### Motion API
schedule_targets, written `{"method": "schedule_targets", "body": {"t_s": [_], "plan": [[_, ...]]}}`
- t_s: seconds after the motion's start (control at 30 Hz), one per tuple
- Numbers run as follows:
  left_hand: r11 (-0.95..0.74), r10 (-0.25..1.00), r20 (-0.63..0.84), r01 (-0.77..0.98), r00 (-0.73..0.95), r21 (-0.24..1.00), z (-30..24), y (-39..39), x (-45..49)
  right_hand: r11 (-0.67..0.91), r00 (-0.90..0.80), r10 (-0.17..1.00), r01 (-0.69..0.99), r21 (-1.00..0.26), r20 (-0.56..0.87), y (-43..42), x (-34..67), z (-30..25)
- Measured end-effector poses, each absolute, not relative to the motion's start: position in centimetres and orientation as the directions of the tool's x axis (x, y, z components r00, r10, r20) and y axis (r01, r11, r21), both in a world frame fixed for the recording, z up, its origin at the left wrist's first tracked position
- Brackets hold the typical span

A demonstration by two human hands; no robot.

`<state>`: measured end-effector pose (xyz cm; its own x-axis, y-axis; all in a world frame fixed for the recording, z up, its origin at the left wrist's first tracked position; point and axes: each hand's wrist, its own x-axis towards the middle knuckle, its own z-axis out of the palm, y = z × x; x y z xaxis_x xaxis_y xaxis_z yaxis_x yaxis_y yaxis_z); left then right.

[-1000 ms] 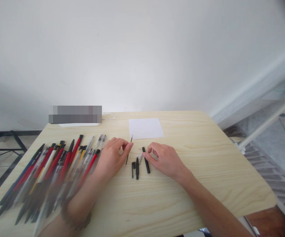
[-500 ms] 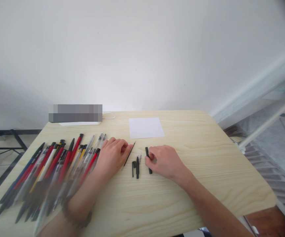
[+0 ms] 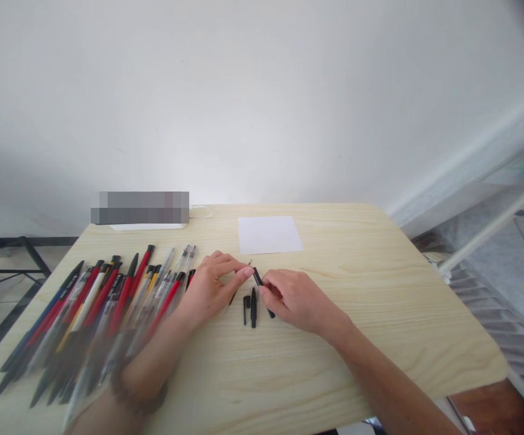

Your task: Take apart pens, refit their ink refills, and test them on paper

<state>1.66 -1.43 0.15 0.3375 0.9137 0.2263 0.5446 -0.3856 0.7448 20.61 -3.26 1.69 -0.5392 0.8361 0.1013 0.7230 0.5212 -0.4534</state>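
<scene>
My right hand (image 3: 293, 296) is closed around a black pen barrel (image 3: 257, 277), which slants between the two hands. At the barrel's upper end, the thumb and index finger of my left hand (image 3: 214, 281) are pinched together on it. A thin black refill (image 3: 232, 298) lies on the table, partly covered by the left fingers. Just below the hands are a black pen part with a tapered end (image 3: 253, 308) and a small black clip piece (image 3: 245, 310). A spring seen earlier is mostly hidden by the right hand.
Many pens (image 3: 107, 296), red, white, yellow, clear and black, lie in a pile on the left of the wooden table (image 3: 379, 302). A white sheet of paper (image 3: 271, 234) lies behind the hands. A blurred-out object (image 3: 139, 208) stands at the back left, against the wall.
My right hand has moved left with the black barrel and tilted it. My left hand has moved slightly right, its thumb and index finger now at the barrel's upper end.
</scene>
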Motion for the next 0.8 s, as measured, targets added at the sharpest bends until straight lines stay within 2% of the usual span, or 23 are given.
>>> {"method": "schedule_targets", "body": {"t_s": [0.2,0.3,0.5,0.8], "plan": [[-0.246,0.946,0.115,0.437,0.304,0.865,0.7,-1.7,1.9,0.536,-0.574,0.808,0.625,-0.567,0.132,-3.2,20.4,1.7],[-0.181,0.964,0.068,0.444,0.258,0.878,0.7,-1.7,1.9,0.525,-0.569,0.809,0.582,-0.621,0.15,-2.7,21.2,1.5],[-0.199,0.962,0.071,0.505,0.262,0.84,0.7,-1.6,1.9,0.587,-0.604,0.779,0.61,-0.532,0.167,-1.7,22.5,0.3],[-0.124,0.976,0.016,0.499,0.215,0.858,0.8,-1.8,1.9,0.622,-0.631,0.76,0.638,-0.455,0.154,-1.6,22.6,0.0]]}}
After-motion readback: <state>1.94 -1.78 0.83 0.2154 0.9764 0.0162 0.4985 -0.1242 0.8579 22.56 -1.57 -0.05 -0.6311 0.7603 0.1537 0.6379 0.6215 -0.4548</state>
